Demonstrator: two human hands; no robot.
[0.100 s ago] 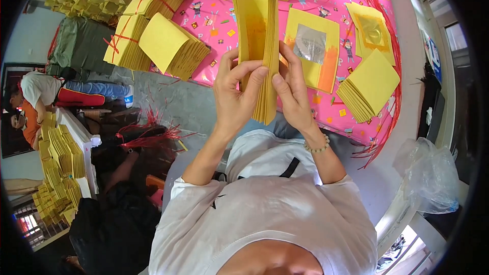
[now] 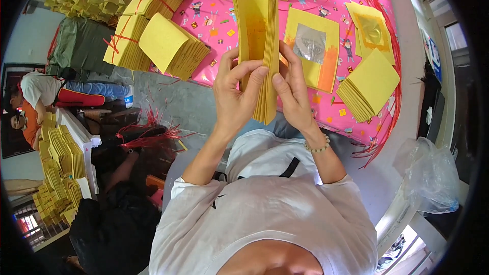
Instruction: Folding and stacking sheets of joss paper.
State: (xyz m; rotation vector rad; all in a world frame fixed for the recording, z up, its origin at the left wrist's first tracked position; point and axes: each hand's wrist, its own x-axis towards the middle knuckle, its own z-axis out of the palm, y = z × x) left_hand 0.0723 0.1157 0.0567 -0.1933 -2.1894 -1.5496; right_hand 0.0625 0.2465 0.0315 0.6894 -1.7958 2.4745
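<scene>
A stack of folded yellow paper [image 2: 259,40] is held edge-on above the lap, at the near side of the bench [image 2: 214,35], between the left hand [image 2: 234,89] and the right hand [image 2: 293,91]. If pressure were eased on either side, the leaves could be slipped out of line or spilled downward, since the lower end hangs free. The left leaf is bowed away from the rest, leaving a channel; were it pressed harder, a crease could be formed along the bend. Orange colouring is seen inside the channel; whether it is wet cannot be told, but if so, it could be smeared by contact. The left grip is closed on the stack, with thumb and forefinger brought nearly together at its middle; the right grip is only partly closed, the thumb laid against the right side and the fingers curved along it. Just beyond the right hand, a yellow panel with a silvery patch [image 2: 309,46] is laid flat; farther right, a fanned yellow pile [image 2: 369,84] is seen, which could be disturbed by a wide sweep of the elbow. Across the bench to the left, a loose yellow stack [image 2: 170,43] is rested beside a red-tied bundle [image 2: 122,43].
</scene>
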